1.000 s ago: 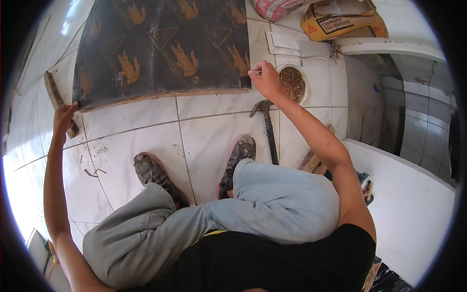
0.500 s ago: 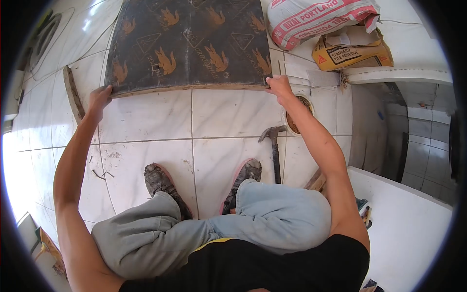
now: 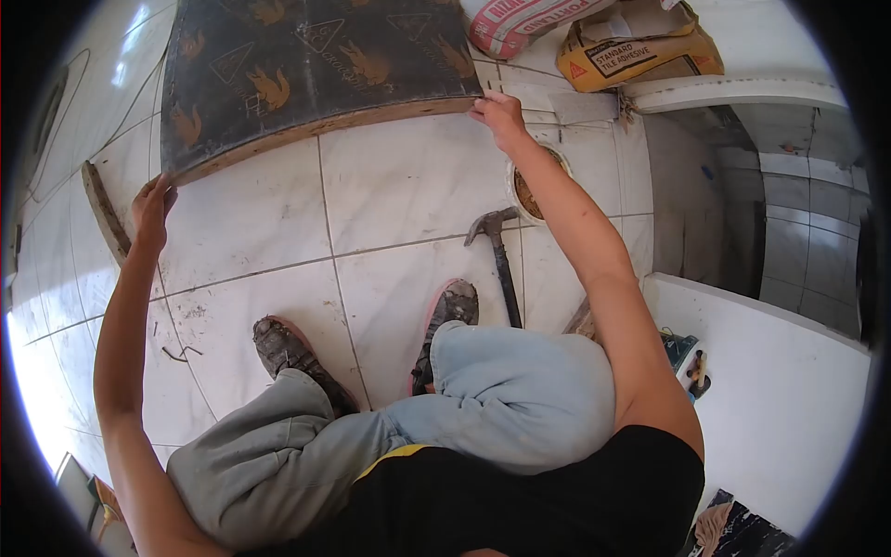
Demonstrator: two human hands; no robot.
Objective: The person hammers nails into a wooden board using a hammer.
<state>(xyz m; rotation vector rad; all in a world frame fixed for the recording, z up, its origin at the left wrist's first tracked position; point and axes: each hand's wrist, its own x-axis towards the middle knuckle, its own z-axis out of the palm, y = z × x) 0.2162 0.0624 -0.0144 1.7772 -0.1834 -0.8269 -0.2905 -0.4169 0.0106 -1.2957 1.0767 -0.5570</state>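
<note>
Black flat wood panel w/ printed gold-brown crocodile figures [image 3: 320,79]: located at far side, L of ctr, over white marbled tile floor [image 3: 241,223]. Printed face up; bare-wood near edge faces the person; far edge out of frame. Near edge runs at a slant, L end closer to the person than R end. Gap btwn panel and floor: cannot tell.

Left hand [image 3: 153,206]: at panel's near-L corner, fingers close together and clamped on it; grip under the edge is hidden.

Right hand [image 3: 501,119]: at panel's near-R corner, thumb and fingertips clamped on it. Both arms extended fwd.

Adjacent items: rough brown wood strip [image 3: 107,213] lies on floor L of panel, nr left hand. Round white container w/ brown contents [image 3: 511,190] sits on floor nr right hand, partly covered by R forearm. Black claw hammer [image 3: 502,265] lies just beside container, head to far side, handle twd the person. Thin bent dark wire pieces [image 3: 181,354] lie on floor, near L. Far R: yellow-and-black paper bag, marked STANDARD TILE ADHESIVE [image 3: 640,51], beside white-and-pink printed bag [image 3: 520,26], latter cut off by frame. Dark soiled shoes [image 3: 297,353] rest on floor, toes twd panel.
</note>
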